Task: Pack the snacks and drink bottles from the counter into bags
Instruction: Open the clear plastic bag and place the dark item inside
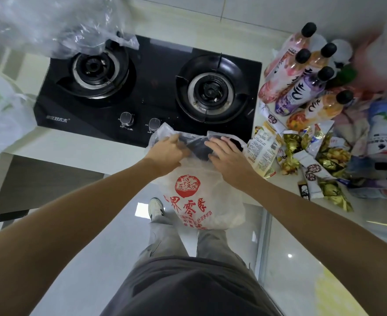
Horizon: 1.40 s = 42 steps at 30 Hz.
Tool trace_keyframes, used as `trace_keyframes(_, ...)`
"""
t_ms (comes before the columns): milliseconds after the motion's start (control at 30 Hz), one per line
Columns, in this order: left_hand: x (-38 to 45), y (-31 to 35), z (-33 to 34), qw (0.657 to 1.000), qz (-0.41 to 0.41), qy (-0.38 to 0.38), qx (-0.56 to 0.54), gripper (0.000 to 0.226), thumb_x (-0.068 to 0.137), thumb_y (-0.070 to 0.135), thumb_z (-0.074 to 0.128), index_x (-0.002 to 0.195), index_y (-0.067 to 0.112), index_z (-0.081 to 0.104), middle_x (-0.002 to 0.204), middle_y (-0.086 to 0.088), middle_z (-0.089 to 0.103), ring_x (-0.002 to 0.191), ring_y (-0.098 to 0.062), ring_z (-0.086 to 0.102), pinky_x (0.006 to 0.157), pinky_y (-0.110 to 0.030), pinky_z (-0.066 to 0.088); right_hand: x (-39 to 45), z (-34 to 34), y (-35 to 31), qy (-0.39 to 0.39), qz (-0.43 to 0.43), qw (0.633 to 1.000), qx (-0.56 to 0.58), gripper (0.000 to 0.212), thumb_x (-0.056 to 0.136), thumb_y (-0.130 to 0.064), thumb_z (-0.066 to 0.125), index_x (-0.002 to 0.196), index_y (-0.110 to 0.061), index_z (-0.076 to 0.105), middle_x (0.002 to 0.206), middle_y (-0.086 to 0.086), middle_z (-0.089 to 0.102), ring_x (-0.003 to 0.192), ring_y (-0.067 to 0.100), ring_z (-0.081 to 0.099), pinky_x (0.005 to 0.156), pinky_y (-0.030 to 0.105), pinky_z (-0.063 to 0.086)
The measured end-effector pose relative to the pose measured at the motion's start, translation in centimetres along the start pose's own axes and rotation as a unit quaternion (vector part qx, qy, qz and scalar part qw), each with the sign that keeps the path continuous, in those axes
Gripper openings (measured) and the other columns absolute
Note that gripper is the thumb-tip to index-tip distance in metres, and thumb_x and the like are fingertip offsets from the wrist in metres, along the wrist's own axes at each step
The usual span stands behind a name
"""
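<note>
The printed bag (199, 201) is gripped at its mouth by the left hand (167, 151) and right hand (229, 156) – it's best pulled wide and kept by the worktop (92, 144) edge before snacks (302, 151) get dropped in.

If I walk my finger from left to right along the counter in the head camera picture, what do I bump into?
Crumpled plastic bag → left burner → right burner → drink bottles and snack packets beneath them → white bottle.

Home kitchen: gas hob (146, 87), counter (78, 142).
</note>
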<state>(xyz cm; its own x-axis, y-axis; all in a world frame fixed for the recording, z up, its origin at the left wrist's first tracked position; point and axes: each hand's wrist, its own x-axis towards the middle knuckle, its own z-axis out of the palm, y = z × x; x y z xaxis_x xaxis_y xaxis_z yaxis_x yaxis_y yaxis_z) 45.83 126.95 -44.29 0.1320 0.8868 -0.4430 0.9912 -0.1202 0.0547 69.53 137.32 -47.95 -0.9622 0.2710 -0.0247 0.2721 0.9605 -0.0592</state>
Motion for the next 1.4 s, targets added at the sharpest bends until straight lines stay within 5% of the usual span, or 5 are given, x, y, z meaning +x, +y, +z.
trace_keyframes(167, -0.1, -0.1, 1.1, 0.998, 0.047, 0.037, 0.003, 0.054, 0.093, 0.042, 0.069, 0.144, 0.027, 0.057, 0.155, -0.001, 0.033, 0.139, -0.027, 0.032, 0.118, -0.046, 0.034, 0.3, -0.2, 0.2, -0.050, -0.037, 0.996, 0.060, 0.036, 0.077, 0.008, 0.064, 0.106, -0.013, 0.067, 0.113, 0.002, 0.063, 0.111, 0.023, 0.053, 0.088, 0.030, 0.045)
trace_keyframes(300, -1.1, -0.7, 1.7, 0.998, 0.050, 0.014, -0.024, 0.034, 0.099, 0.045, 0.060, 0.125, 0.025, 0.071, 0.154, 0.002, 0.037, 0.141, -0.025, 0.029, 0.121, -0.048, 0.026, 0.6, -1.1, 0.7, -0.055, -0.012, 0.995, 0.081, 0.015, 0.098, -0.015, 0.054, 0.096, -0.013, 0.068, 0.102, 0.000, 0.064, 0.107, 0.022, 0.053, 0.085, 0.035, 0.051)
trace_keyframes(433, -1.2, -0.4, 1.7, 0.999, 0.043, 0.019, -0.018, 0.038, 0.104, 0.045, 0.052, 0.120, 0.019, 0.075, 0.142, 0.002, 0.051, 0.131, -0.023, 0.036, 0.117, -0.042, 0.029, 1.2, -1.6, 0.6, -0.080, 0.052, 0.990, 0.105, 0.051, 0.107, -0.038, 0.044, 0.081, -0.010, 0.077, 0.089, -0.004, 0.064, 0.105, 0.018, 0.052, 0.086, 0.041, 0.049)
trace_keyframes(800, -2.2, 0.3, 1.8, 0.999, -0.017, -0.007, 0.044, 0.053, 0.099, 0.062, 0.047, 0.141, 0.030, 0.055, 0.136, -0.001, 0.060, 0.133, -0.026, 0.040, 0.119, -0.042, 0.025, 1.2, -3.2, 0.8, -0.155, 0.025, 0.987, 0.024, 0.032, 0.086, -0.040, 0.076, 0.103, -0.013, 0.076, 0.123, 0.002, 0.059, 0.125, 0.026, 0.049, 0.092, 0.039, 0.052)
trace_keyframes(1400, -5.3, 2.4, 3.1, 0.986, -0.142, -0.045, 0.080, 0.140, 0.061, 0.096, 0.057, 0.161, 0.011, 0.008, 0.165, -0.016, 0.013, 0.152, -0.042, 0.015, 0.124, -0.064, 0.011, -2.2, -5.1, -3.1, -0.263, 0.075, 0.961, -0.045, 0.121, 0.062, -0.073, 0.082, 0.155, -0.010, 0.036, 0.171, 0.011, 0.006, 0.157, 0.042, 0.004, 0.124, 0.058, 0.024)
